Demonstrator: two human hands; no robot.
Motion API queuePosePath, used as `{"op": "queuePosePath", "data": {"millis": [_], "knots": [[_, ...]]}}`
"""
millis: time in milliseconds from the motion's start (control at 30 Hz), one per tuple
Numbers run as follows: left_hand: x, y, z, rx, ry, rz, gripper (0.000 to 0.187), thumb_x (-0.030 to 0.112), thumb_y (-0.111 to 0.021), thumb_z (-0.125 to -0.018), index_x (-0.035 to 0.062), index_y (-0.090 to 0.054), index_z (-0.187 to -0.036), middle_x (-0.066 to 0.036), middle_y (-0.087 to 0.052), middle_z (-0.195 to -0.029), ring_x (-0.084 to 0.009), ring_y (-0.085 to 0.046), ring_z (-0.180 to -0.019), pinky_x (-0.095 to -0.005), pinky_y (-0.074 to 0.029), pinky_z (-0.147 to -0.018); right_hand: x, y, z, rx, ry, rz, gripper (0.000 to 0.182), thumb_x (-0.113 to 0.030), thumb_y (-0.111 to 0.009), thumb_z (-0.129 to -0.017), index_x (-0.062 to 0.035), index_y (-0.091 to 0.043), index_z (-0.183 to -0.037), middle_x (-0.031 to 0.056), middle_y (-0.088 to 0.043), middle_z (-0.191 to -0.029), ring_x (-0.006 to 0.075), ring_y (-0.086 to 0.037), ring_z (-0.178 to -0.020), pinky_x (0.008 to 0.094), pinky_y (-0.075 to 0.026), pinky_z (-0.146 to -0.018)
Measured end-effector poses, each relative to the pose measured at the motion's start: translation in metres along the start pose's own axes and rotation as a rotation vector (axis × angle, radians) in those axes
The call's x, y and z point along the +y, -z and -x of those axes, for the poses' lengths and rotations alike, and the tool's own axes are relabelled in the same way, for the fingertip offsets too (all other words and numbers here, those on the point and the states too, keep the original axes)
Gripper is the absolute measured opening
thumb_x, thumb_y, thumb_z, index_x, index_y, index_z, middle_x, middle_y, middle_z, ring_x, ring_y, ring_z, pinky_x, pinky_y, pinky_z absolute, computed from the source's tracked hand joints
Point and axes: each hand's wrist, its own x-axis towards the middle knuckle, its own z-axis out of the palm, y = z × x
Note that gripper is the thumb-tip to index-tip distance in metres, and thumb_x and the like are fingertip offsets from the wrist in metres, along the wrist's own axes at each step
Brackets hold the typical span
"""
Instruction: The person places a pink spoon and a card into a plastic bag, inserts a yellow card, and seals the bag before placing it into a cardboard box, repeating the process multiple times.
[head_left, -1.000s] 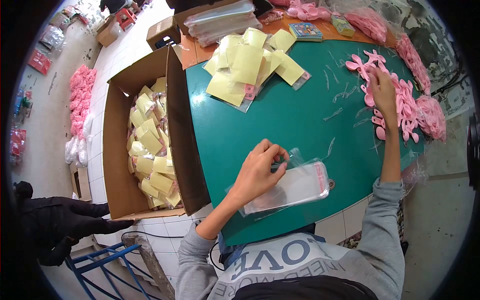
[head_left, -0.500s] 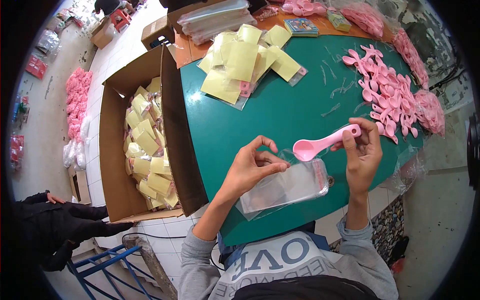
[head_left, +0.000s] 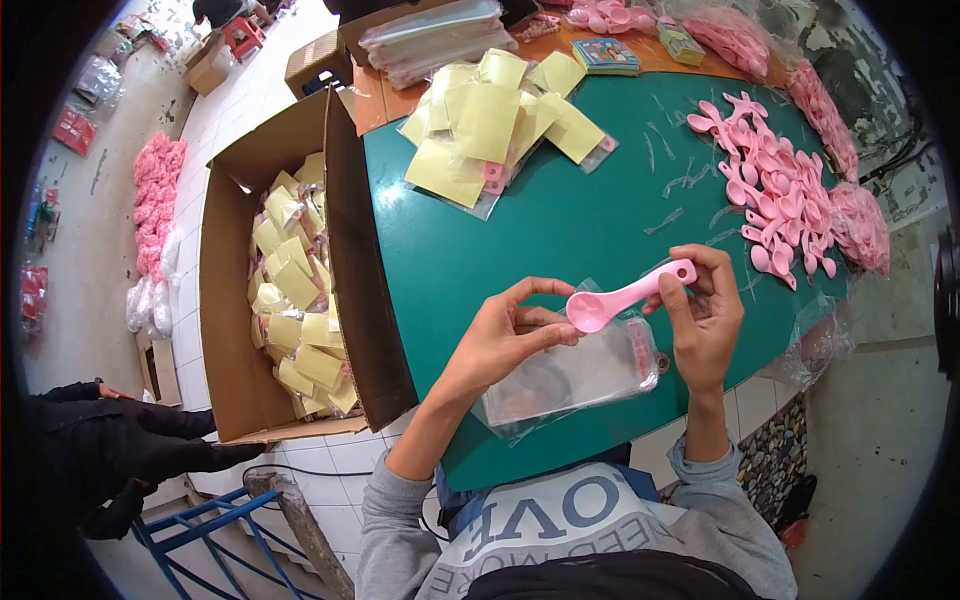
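Observation:
A pink spoon [head_left: 622, 301] is held by its handle in my right hand [head_left: 703, 318], its bowl pointing left. My left hand [head_left: 513, 335] has its thumb and fingers closed on the edge of a thin clear bag, close beside the spoon's bowl. The bag's film shows faintly behind the bowl. Below both hands a stack of clear plastic bags [head_left: 575, 382] lies on the green table [head_left: 480, 270]. Loose pink spoons [head_left: 780, 185] are heaped at the right of the table.
Packets with yellow cards [head_left: 485, 120] lie at the table's back left. A cardboard box [head_left: 355, 270] of similar packets stands left of the table. A small card stack [head_left: 605, 56] sits at the back. Another person in dark clothes [head_left: 120, 440] is at the far left.
My right hand has moved left with the spoon, bringing its bowl up to my left hand's fingertips. My left hand has barely moved.

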Motion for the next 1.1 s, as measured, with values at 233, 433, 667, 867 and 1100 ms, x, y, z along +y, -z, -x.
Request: {"op": "queuePosePath", "data": {"millis": [233,433,667,867,1100], "knots": [[0.001,0.000,0.002,0.054,0.014,0.065,0.046,0.008,-0.068,-0.082,-0.0024,-0.048,-0.121,-0.011,-0.068,-0.086,-0.0104,-0.064,-0.080,-0.0207,-0.048,-0.071,-0.001,-0.001,0.000,0.028,0.033,-0.004,0.023,0.000,-0.058,-0.086,0.0033,-0.050,-0.107,0.0079,-0.060,-0.082,0.0100,-0.058,-0.067,0.0225,-0.050,-0.059],[0.000,0.000,0.000,0.029,0.016,0.062,0.047,0.008,-0.068,-0.082,-0.0020,-0.047,-0.123,-0.010,-0.068,-0.091,-0.0097,-0.063,-0.082,-0.0203,-0.047,-0.072,0.000,-0.005,0.000,-0.001,0.002,0.007,0.026,0.000,-0.060,-0.085,0.0029,-0.049,-0.109,0.0091,-0.061,-0.081,0.0113,-0.060,-0.068,0.0228,-0.051,-0.060],[-0.003,-0.005,0.001,-0.052,-0.044,-0.109,0.039,0.020,-0.056,-0.092,-0.0043,-0.052,-0.122,-0.009,-0.066,-0.094,-0.0103,-0.060,-0.083,-0.0227,-0.047,-0.076,0.004,-0.014,0.007,-0.073,-0.033,-0.059,0.034,-0.001,-0.063,-0.084,0.0016,-0.044,-0.113,0.0103,-0.063,-0.082,0.0128,-0.062,-0.072,0.0241,-0.052,-0.064],[0.002,-0.003,0.006,-0.087,-0.096,-0.170,0.031,0.020,-0.047,-0.096,-0.0025,-0.063,-0.108,-0.005,-0.064,-0.091,-0.0085,-0.054,-0.080,-0.0233,-0.046,-0.077,0.009,-0.002,0.000,-0.219,0.292,0.180,0.031,-0.017,-0.066,-0.084,0.0015,-0.053,-0.105,0.0112,-0.061,-0.098,0.0169,-0.061,-0.084,0.0276,-0.052,-0.071],[0.014,-0.003,0.016,-0.093,-0.462,-0.059,0.030,0.019,-0.044,-0.097,-0.0020,-0.062,-0.109,-0.015,-0.065,-0.103,-0.0184,-0.061,-0.095,-0.0308,-0.047,-0.085,-0.019,0.074,-0.070,-0.585,0.148,-0.015,0.052,-0.047,-0.057,-0.086,0.0013,-0.058,-0.105,0.0128,-0.058,-0.106,0.0214,-0.059,-0.092,0.0324,-0.049,-0.073]]}}
